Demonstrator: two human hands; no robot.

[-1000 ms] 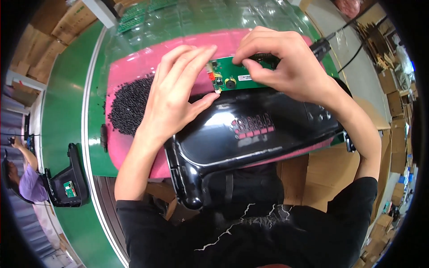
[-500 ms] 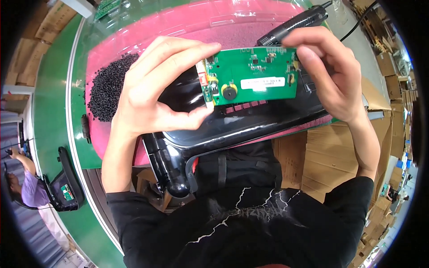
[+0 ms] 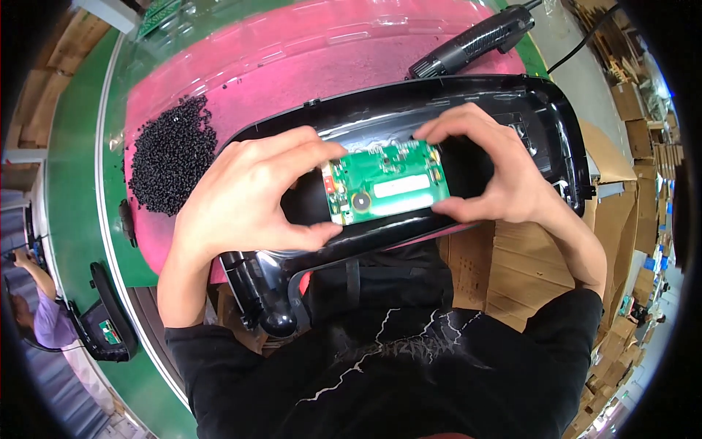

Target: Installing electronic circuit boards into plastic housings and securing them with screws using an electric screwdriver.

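Between my two hands is a green circuit board [image 3: 391,173] with a white label and a round black component near its left end. My left hand [image 3: 252,190] grips its left edge, thumb at the near corner and fingers at the far corner. At the opposite end, my right hand [image 3: 493,164] pinches the right edge the same way. Directly beneath the board lies a glossy black plastic housing [image 3: 351,110], its hollow inside facing up and a rounded stub at its near left. Whether the board touches the housing, I cannot tell.
A heap of small black screws [image 3: 174,157] lies on the pink mat [image 3: 292,80], left of the housing. Beyond it rests a black electric screwdriver [image 3: 472,44]. Cardboard boxes [image 3: 537,267] stand at the right. At far left, a person [image 3: 51,314] sits by another black housing [image 3: 106,322].
The board has come down and nearer to me, over the housing's middle. My right hand has closed onto its right edge, where it was loosely beside it before.
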